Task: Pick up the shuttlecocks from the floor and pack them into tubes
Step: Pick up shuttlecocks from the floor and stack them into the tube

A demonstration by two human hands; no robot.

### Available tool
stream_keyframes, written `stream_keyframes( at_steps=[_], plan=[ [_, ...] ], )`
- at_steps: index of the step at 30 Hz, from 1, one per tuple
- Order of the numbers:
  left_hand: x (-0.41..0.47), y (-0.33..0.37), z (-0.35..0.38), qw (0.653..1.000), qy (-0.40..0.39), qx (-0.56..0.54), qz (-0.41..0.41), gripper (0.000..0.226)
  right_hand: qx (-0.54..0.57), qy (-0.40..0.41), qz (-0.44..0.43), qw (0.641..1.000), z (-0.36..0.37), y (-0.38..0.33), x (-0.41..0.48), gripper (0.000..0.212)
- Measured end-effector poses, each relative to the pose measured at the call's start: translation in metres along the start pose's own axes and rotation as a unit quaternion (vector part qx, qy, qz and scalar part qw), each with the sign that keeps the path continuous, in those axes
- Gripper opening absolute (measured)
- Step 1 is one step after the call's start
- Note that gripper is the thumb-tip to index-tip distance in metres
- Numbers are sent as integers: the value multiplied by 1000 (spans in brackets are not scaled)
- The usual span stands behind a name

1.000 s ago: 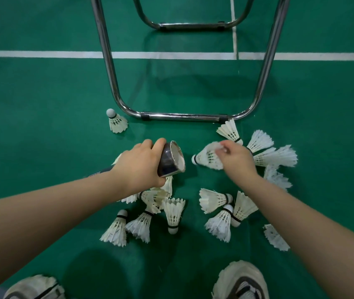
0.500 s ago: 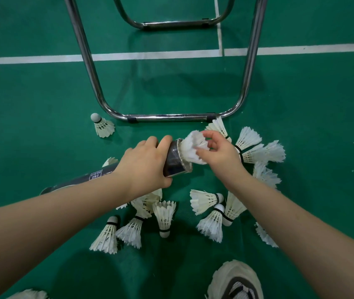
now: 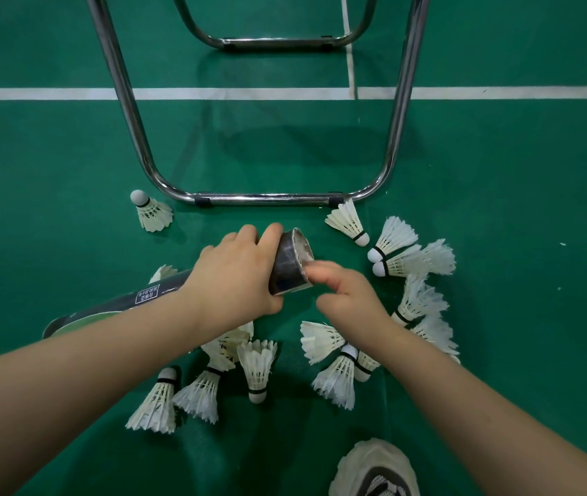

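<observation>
Our left hand (image 3: 234,277) is wrapped around the dark tube (image 3: 286,264) just behind its open mouth, holding it tilted above the green floor (image 3: 70,155), while our right hand (image 3: 351,298) sits at the rim with the fingers curled loosely and nothing visible in them. The shuttlecocks (image 3: 335,370) lie scattered on the floor below and to the right of the tube. We judge them feather-light and easily crushed, so we take each by its firm cork tip or pinch the skirt only gently.
</observation>
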State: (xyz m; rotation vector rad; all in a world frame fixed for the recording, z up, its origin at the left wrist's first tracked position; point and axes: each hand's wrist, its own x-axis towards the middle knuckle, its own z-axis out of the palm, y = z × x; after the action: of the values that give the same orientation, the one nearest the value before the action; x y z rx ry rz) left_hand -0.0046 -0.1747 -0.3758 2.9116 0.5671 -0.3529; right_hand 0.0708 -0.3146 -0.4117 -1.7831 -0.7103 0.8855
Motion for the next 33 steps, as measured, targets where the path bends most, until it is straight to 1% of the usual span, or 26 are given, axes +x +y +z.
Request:
stream_keyframes(
  at_steps=[1, 4, 7, 9, 11, 13, 14, 15, 16, 18, 20, 22, 24, 26, 27, 29, 31, 33],
  plan=[
    [0, 2, 1, 1000, -2, 5, 6, 82, -19, -39, 13, 999, 0, -1, -1, 57],
    [0, 11, 5, 999, -14, 26, 30, 81, -81, -140, 78, 984, -6, -2, 4, 47],
    [3, 24, 10, 998, -27, 34, 54, 82, -95, -193, 130, 968, -14, 0, 9, 46],
    [8, 30, 12, 997, -30, 39, 58, 82, -55, -195, 143, 969, -17, 1, 10, 40],
    [15, 35, 13, 997, -26, 40, 53, 80, 51, -144, 120, 981, -22, 4, 9, 29],
    [23, 39, 11, 998, -18, 38, 44, 78, 160, -50, 69, 983, -30, 10, 10, 21],
    [27, 41, 10, 998, -13, 37, 41, 78, 184, 4, 47, 982, -37, 13, 10, 21],
    [30, 43, 9, 999, -10, 36, 38, 79, 183, 62, 34, 981, -44, 16, 10, 19],
    [34, 45, 8, 999, -8, 35, 37, 80, 165, 117, 29, 979, -52, 20, 10, 17],
    [40, 49, 9, 999, -4, 40, 36, 81, 84, 206, 57, 973, -68, 29, 15, 17],
    [46, 52, 10, 998, -2, 45, 33, 81, -24, 244, 115, 963, -86, 45, 26, 17],
    [50, 53, 11, 998, 1, 47, 29, 80, -156, 245, 162, 943, -104, 65, 40, 28],
    [54, 54, 12, 999, 3, 47, 27, 79, -265, 247, 166, 917, -115, 84, 53, 37],
    [58, 54, 13, 998, 2, 52, 24, 78, -345, 250, 154, 891, -119, 94, 64, 42],
    [59, 53, 13, 998, 2, 53, 23, 78, -369, 250, 149, 883, -120, 97, 70, 44],
    [62, 52, 14, 998, 1, 57, 22, 79, -390, 241, 149, 876, -120, 100, 78, 44],
    [65, 50, 14, 998, -2, 58, 21, 78, -399, 233, 155, 873, -119, 100, 83, 35],
    [66, 49, 14, 998, -8, 51, 18, 78, -388, 244, 152, 876, -117, 98, 86, 26]
  ],
)
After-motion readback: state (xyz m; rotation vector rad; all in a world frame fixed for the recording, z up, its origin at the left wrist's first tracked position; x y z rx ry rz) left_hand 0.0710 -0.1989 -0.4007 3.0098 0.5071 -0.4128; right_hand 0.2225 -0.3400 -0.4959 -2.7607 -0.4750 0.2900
